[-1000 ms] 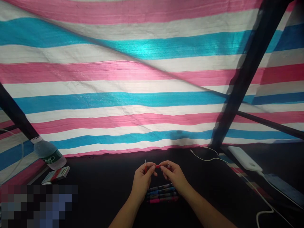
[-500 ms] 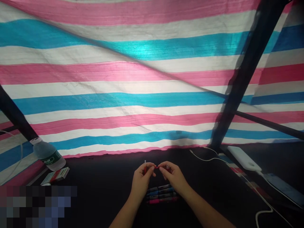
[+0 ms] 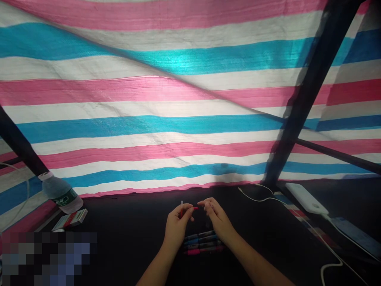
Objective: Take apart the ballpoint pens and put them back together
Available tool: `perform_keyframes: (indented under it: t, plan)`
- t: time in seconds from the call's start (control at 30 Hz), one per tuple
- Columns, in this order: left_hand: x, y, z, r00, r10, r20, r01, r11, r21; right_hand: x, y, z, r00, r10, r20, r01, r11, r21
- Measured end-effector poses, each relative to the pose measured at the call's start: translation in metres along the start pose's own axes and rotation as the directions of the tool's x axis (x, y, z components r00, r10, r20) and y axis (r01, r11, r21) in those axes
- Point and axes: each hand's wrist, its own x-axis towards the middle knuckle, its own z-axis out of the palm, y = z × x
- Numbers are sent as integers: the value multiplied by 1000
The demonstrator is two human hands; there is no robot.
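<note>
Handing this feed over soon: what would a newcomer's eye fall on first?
Probably the pink, white and blue striped sheet filling the background. Then, low in the middle, the left hand pinching a small red piece, the right hand apart from it, and pens below them in view. Last, the bottle at far left.

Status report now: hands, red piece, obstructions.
Left hand pinching red piece, end protruding. Right hand beside that end, contents unclear. Pens lying below; no obstruction seen between hands.
</note>
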Motion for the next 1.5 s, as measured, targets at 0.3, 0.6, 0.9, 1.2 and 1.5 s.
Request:
perform_keyframes:
  t: [0.3, 0.6, 0.9, 1.2, 1.5]
  plan:
    - [-2, -5, 1, 998, -21, 67, 23, 999, -43, 5, 3, -3, 992, 100, -77, -84, 978, 191]
    - [0, -9, 1, 996, -34, 77, 40, 997, -73, 4, 1, 0, 989, 144, 39, -149, 977, 156]
    - [-5, 13, -2, 972, 170, 165, -189, 976, 106, -3, -2, 7, 941, 81, 328, -151, 969, 194]
    - [-5, -2, -7, 975, 2, 223, 35, 987, -160, 4, 15, 0, 985, 112, 133, -152, 926, 346]
    - [-5, 10, -12, 901, 199, 386, -314, 913, 260, -4, -6, -13, 973, -225, 48, 229, 964, -132]
